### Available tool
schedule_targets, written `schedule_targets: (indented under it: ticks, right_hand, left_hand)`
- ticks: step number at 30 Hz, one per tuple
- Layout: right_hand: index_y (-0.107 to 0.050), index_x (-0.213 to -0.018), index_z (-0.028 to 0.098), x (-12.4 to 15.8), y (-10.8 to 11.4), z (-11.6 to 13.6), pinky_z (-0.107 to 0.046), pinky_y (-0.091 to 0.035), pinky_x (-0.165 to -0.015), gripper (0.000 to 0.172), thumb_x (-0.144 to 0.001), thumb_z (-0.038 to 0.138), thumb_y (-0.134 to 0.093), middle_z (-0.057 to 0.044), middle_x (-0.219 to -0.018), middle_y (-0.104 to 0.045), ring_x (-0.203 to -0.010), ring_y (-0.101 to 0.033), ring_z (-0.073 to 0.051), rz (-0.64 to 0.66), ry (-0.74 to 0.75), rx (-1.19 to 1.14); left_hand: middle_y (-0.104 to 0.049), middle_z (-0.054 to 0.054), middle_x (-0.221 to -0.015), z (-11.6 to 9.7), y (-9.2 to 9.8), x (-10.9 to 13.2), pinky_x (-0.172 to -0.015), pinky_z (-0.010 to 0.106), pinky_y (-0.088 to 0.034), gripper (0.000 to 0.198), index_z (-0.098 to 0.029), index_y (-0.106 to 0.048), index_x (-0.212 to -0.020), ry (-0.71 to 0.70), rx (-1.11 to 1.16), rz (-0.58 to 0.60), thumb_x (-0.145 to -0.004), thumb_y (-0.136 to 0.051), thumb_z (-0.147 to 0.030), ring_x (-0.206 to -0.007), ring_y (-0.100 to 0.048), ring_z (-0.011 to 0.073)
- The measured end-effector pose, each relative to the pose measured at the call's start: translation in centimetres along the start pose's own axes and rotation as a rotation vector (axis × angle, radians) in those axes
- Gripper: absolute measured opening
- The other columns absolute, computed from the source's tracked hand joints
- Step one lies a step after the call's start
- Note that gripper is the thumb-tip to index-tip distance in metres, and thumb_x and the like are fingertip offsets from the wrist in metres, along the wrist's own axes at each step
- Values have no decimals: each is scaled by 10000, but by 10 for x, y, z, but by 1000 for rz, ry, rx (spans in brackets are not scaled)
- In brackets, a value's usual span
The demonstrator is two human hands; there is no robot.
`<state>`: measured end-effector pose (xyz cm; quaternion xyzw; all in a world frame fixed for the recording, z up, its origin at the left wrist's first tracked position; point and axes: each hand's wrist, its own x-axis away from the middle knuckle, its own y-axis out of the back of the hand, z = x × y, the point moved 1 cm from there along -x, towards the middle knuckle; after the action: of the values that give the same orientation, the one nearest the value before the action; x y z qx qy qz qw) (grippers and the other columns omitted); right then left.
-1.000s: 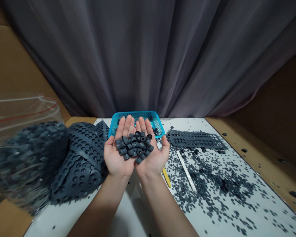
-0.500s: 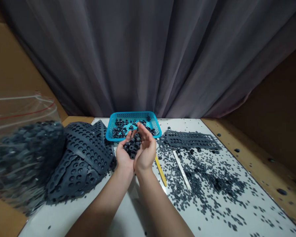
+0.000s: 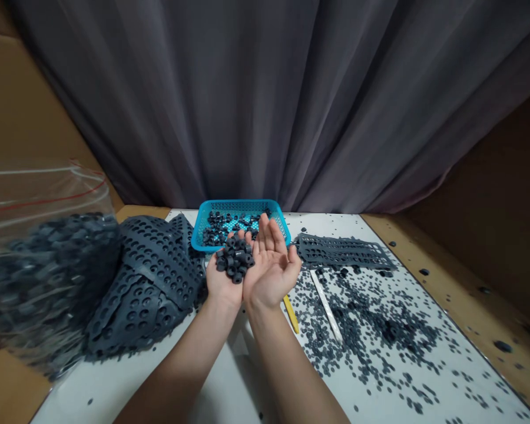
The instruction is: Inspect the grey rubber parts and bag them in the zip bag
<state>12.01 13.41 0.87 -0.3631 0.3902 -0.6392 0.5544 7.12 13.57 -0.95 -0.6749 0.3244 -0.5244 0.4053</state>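
A heap of small black ring-shaped pieces [image 3: 235, 259] rests in my left hand [image 3: 223, 287], which is cupped palm up beneath them. Beside it, touching at the heel and the edge of the heap, my right hand [image 3: 271, 271] lies palm up with its fingers spread and its palm bare. Just beyond both hands stands a blue perforated basket [image 3: 196, 235] with more black pieces [image 3: 218, 221] scattered inside. My fingers hide part of its front rim.
At left are a clear zip bag [image 3: 48, 271] of dark pieces and folded perforated black sheets [image 3: 145, 288]. Right of my hands lie a yellow tool [image 3: 291, 315], a white stick [image 3: 325, 306], flat perforated strips [image 3: 344, 251] and many small black discs [image 3: 393, 330].
My right hand has opened out flat and tilted to the right, away from the pieces. The heap now sits in my left hand, more fully in view.
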Motion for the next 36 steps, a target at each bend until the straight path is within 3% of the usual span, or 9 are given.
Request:
schedule_targets:
  ticks: [7, 10, 20, 29, 36]
  right_hand:
    - [-653, -928, 171, 2, -1, -3, -454, -396, -967, 429, -811, 410, -317, -90, -1107, -652, -1136, -539, -205, -1, -26, -44]
    - [-657, -912, 165, 5, -1, -6, -444, -383, -991, 409, -804, 380, -327, -86, -1081, -663, -1115, -554, -197, -2, -31, -41]
    - [-659, -919, 153, 13, -4, -12, -426, -372, -1017, 388, -792, 338, -344, -84, -1071, -666, -1068, -580, -193, -2, -2, -3]
    - [-623, -1059, 159, 14, 4, -23, -389, -357, -1029, 398, -804, 293, -347, -64, -1201, -605, -1151, -524, -184, 133, 40, 158]
    - [-627, -1071, 171, 15, 4, -19, -405, -325, -1044, 373, -794, 262, -395, -61, -1194, -608, -1150, -519, -187, 122, 32, 235]
  left_hand:
    - [-683, 76, -704, -9, -5, 9, -674, 289, -547, 399, -130, -634, -682, 31, 20, -35, -876, -287, -169, -739, -670, 166]
    - [-682, 63, -679, -14, -8, 11, -662, 282, -545, 393, -135, -636, -660, 33, 11, -32, -865, -302, -152, -709, -671, 161]
    - [-699, 72, -757, -17, -10, 12, -720, 312, -522, 371, -142, -648, -712, -24, -32, -1, -852, -308, -196, -765, -669, 175]
    - [-614, 106, -1176, -16, -13, 17, -987, 369, -380, 411, -141, -597, -1125, -155, -168, 154, -813, -339, -211, -1127, -535, 207]
    - [-612, 101, -1183, -15, -13, 16, -979, 376, -392, 407, -148, -590, -1137, -153, -174, 129, -820, -338, -197, -1112, -549, 212]
